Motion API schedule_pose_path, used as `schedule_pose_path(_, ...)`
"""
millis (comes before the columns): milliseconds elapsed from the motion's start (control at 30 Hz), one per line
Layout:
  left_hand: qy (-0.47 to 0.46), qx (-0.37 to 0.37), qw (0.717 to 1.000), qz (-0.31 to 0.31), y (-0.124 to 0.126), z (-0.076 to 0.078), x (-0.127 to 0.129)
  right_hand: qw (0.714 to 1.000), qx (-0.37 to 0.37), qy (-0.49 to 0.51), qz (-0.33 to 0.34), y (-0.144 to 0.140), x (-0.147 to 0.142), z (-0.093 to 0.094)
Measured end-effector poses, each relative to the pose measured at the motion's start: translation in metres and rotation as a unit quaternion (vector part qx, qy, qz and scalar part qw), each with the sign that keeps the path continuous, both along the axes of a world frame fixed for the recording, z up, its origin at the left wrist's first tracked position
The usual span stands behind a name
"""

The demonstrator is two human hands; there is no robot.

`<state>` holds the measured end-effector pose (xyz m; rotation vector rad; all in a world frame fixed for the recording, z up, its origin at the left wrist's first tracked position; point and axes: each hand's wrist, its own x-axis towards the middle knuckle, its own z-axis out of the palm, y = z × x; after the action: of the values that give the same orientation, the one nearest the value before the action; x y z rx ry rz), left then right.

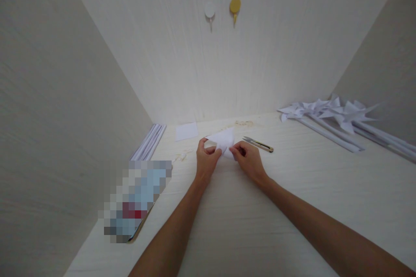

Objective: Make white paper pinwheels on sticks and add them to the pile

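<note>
Between my two hands is a white paper pinwheel head [224,139], with pointed and curled-over flaps. My left hand [207,156] grips its left side, fingers behind and thumb pressing near the middle. On the right edge, my right hand [248,158] pinches a lower flap between thumb and fingertips. Just beyond my right hand, a pair of thread snips [259,143] lies on the white table [234,220]. A flat white paper sheet [186,131] rests behind and left of my left hand.
Several rolled paper sticks [148,142] lie at the left wall. Finished paper pinwheels [328,110] with long paper sticks are heaped at the back right. A pixelated flat object [139,199] lies at the left. Small rubber bands [244,123] lie at the back. Two hooks hang on the wall.
</note>
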<state>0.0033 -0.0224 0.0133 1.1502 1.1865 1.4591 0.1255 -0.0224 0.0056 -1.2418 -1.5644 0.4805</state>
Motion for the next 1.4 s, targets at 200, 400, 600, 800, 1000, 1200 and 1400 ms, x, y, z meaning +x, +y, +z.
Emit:
schedule_pose_path(200, 0.004, 0.008, 1.0, 0.01, 0.0017, -0.0031, -0.0008, 1.0, -0.009, 0.006, 0.01, -0.0007, -0.0008, 0.0006)
schedule_pose_path(400, -0.019, -0.001, 1.0, 0.006, 0.0015, -0.0026, -0.0008, 1.0, -0.006, 0.018, 0.014, 0.0007, -0.0012, -0.0021)
schedule_pose_path(600, -0.032, 0.001, 0.999, -0.004, 0.001, -0.0021, -0.001, 1.0, 0.0, 0.019, 0.021, 0.0001, -0.0012, -0.0011)
schedule_pose_path(800, -0.021, 0.003, 1.0, -0.004, 0.0008, -0.0016, -0.0012, 0.999, 0.007, 0.022, 0.025, -0.0009, -0.0011, -0.0013)
schedule_pose_path(1000, -0.009, 0.012, 1.0, -0.015, 0.0003, -0.0016, -0.0021, 0.999, 0.008, -0.002, 0.031, -0.0015, -0.0008, -0.0009)
schedule_pose_path(1200, -0.007, 0.013, 1.0, -0.019, 0.0002, -0.0021, -0.0025, 0.999, 0.009, -0.027, 0.027, -0.0003, -0.001, -0.0017)
schedule_pose_path(1400, 0.001, 0.008, 1.0, -0.022, 0.0008, -0.0028, -0.0022, 1.0, 0.026, -0.012, 0.002, -0.0012, -0.0016, -0.0013)
